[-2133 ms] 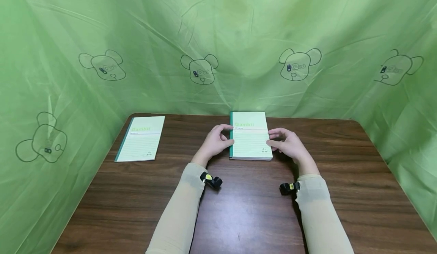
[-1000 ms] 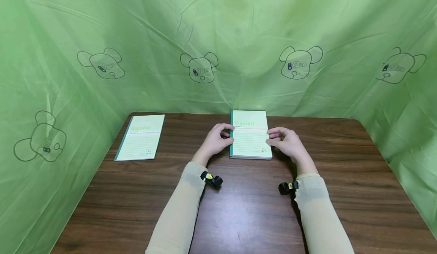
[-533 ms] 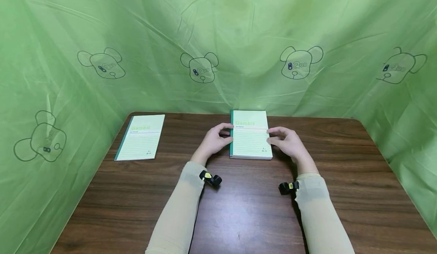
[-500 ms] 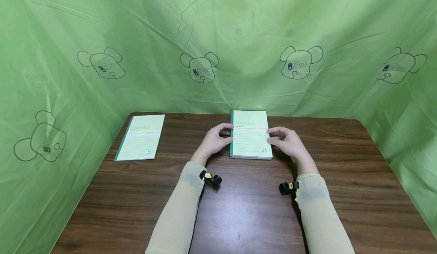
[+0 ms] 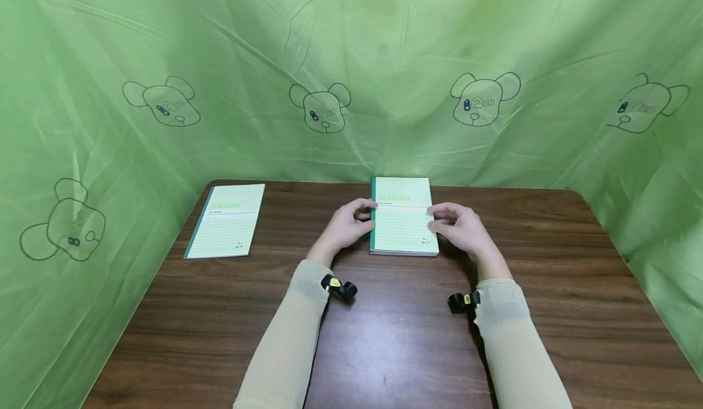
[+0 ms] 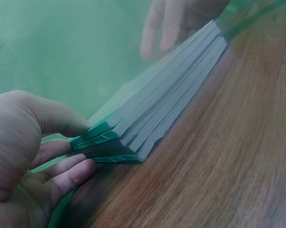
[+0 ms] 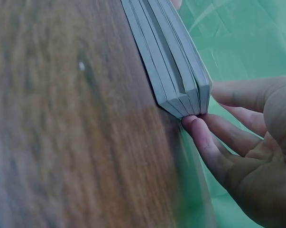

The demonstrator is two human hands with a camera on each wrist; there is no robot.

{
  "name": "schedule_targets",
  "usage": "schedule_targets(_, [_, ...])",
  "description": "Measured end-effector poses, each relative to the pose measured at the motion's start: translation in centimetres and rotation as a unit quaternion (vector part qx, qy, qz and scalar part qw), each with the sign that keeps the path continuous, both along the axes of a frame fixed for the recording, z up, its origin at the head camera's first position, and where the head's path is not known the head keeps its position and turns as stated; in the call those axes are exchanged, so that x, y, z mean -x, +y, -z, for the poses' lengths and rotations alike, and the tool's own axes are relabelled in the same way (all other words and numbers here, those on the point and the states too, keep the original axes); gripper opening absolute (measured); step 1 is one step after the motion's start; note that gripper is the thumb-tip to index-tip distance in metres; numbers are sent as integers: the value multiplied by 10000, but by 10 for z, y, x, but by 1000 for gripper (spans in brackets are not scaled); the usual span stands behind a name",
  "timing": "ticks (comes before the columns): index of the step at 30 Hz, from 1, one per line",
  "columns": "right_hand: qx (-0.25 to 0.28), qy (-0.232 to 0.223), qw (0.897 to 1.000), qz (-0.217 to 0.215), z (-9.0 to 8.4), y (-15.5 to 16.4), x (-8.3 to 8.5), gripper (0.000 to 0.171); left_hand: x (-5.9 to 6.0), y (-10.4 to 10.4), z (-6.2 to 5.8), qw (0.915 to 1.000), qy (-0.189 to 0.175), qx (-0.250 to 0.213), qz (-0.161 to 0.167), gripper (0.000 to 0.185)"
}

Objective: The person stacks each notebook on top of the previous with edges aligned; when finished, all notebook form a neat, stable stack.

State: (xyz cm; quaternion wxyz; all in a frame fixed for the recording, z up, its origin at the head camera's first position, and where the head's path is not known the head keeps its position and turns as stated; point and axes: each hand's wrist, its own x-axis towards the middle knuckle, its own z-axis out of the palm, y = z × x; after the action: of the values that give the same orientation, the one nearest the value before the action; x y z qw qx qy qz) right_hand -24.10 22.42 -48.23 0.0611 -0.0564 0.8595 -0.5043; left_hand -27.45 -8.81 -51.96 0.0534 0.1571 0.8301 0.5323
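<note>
A stack of several notebooks point(image 5: 403, 229), with pale green lined covers and green spines, lies near the table's far edge. My left hand point(image 5: 345, 223) touches its spine side; in the left wrist view the thumb meets the upper edge and other fingertips lie against the green spines point(image 6: 114, 135). Opposite, my right hand point(image 5: 462, 229) touches the page edges, its fingertips against the corner of the stack point(image 7: 178, 76) in the right wrist view. The fingers on both sides are lightly bent and do not wrap round the stack. The notebook edges sit slightly uneven.
One more notebook point(image 5: 226, 223) of the same kind lies flat at the left, slightly slanted. All stands on a dark wooden table point(image 5: 384, 348). A green cloth point(image 5: 395, 30) with bear-head drawings hangs behind and along both sides. Small black cameras are strapped at both wrists.
Both hands stay at the sides of the stack, with only slight shifts of the fingers. The notebooks hold their places; the head view has tilted a little.
</note>
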Motion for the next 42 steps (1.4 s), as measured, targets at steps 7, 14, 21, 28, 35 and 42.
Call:
schedule_targets(7, [248, -89, 9997, -3, 0, -1, 0, 38, 0, 0, 0, 9999, -107, -77, -59, 38])
schedule_targets(14, [-303, 262, 9992, 36, 2, -1, 1, 34, -1, 1, -2, 10000, -64, -33, 55, 34])
schedule_targets(21, [-437, 240, 9987, 91, -2, -3, 0, 35, 0, 0, 0, 10000, -55, -33, 50, 33])
schedule_targets(28, [-154, -65, 9998, 61, -4, -2, 0, 38, 2, -2, 0, 9998, -102, -167, 72, 31])
schedule_targets(35, [-160, 256, 9993, 240, -13, -10, -2, 38, 4, -19, -2, 9988, -351, -331, 106, 29])
schedule_targets(42, [-229, 580, 9979, 201, -26, -35, -8, 36, 2, -48, -17, 9977, -441, -517, 6, 35])
